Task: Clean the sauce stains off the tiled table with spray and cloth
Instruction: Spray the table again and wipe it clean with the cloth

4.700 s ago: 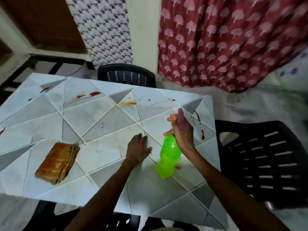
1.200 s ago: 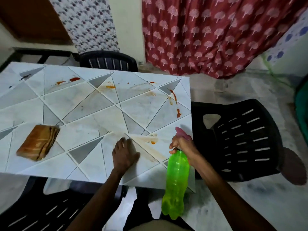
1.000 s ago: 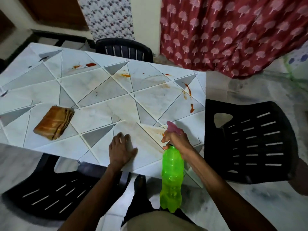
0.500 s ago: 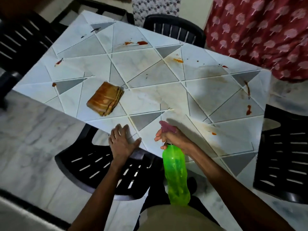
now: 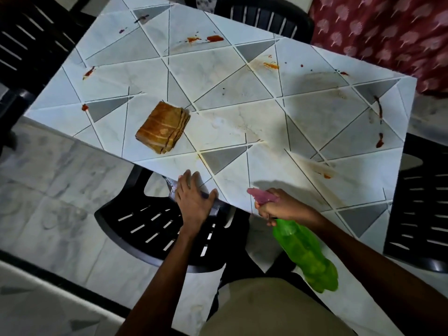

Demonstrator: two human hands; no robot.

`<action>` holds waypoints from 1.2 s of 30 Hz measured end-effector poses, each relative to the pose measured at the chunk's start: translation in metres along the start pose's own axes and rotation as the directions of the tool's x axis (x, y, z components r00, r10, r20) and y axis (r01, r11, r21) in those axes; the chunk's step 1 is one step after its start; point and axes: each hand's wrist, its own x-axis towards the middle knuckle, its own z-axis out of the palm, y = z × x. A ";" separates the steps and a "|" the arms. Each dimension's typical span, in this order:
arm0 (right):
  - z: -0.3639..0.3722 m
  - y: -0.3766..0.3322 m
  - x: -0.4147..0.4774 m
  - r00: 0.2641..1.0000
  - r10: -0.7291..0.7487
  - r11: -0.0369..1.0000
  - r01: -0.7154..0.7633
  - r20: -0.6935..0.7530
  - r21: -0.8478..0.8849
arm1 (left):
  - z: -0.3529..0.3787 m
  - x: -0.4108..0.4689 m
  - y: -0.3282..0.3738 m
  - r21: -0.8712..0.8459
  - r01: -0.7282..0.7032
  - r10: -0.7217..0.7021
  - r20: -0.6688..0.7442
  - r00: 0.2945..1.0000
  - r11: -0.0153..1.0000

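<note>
The tiled table carries red sauce stains, among them one at the far side, one at the right edge and a small one near me. A wet smeared patch spreads across the middle. A folded brown cloth lies on the table's left half. My right hand grips a green spray bottle by its pink trigger head, nozzle pointing left over the near edge. My left hand rests flat on the table's near edge, fingers spread.
Black plastic chairs stand around the table: one under the near edge, one at the right, one at the far side, one at the far left. A red patterned curtain hangs behind. The floor is pale marble.
My view has swung left along the table. My left hand slid from the tabletop to its near edge. The spray bottle stays in my right hand, now near the front edge.
</note>
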 end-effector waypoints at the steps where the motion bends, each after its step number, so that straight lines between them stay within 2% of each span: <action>1: -0.006 0.008 -0.008 1.000 -0.009 1.000 0.009 0.004 0.021 | 0.002 -0.002 0.003 -0.001 -0.018 0.018 -0.002 1.000 1.000; 3: -0.015 0.024 -0.020 1.000 0.003 0.999 -0.002 -0.018 0.038 | 0.004 -0.006 0.009 0.009 -0.051 0.051 -0.001 0.999 0.999; 8: -0.034 0.079 -0.058 0.975 0.047 0.990 -0.017 -0.219 0.138 | 0.026 -0.016 0.045 0.072 -0.207 0.200 0.093 0.975 0.976; 11: -0.055 0.110 -0.096 0.932 0.029 0.954 0.082 -0.362 0.287 | 0.047 -0.030 0.080 0.094 -0.306 0.287 0.168 0.943 0.947; 14: -0.076 0.140 -0.130 0.881 0.038 0.922 0.151 -0.471 0.357 | 0.066 -0.049 0.113 0.084 -0.373 0.346 0.234 0.909 0.924; 19: -0.089 0.193 -0.177 0.853 0.074 0.908 0.156 -0.516 0.388 | 0.096 -0.081 0.158 0.095 -0.467 0.418 0.314 0.852 0.879; 22: -0.095 0.214 -0.209 0.888 0.063 0.928 0.117 -0.456 0.355 | 0.111 -0.098 0.179 0.103 -0.490 0.429 0.354 0.831 0.865; 26: -0.089 0.251 -0.238 0.899 0.072 0.948 0.074 -0.433 0.310 | 0.124 -0.116 0.200 0.109 -0.514 0.441 0.386 0.811 0.851; 32: -0.092 0.281 -0.273 0.957 -0.040 0.975 0.100 -0.288 0.197 | 0.128 -0.137 0.219 0.055 -0.481 0.450 0.275 0.850 0.875; 36: -0.104 0.293 -0.272 0.895 -0.015 0.974 0.114 -0.446 0.197 | 0.127 -0.145 0.224 0.027 -0.451 0.431 0.251 0.867 0.892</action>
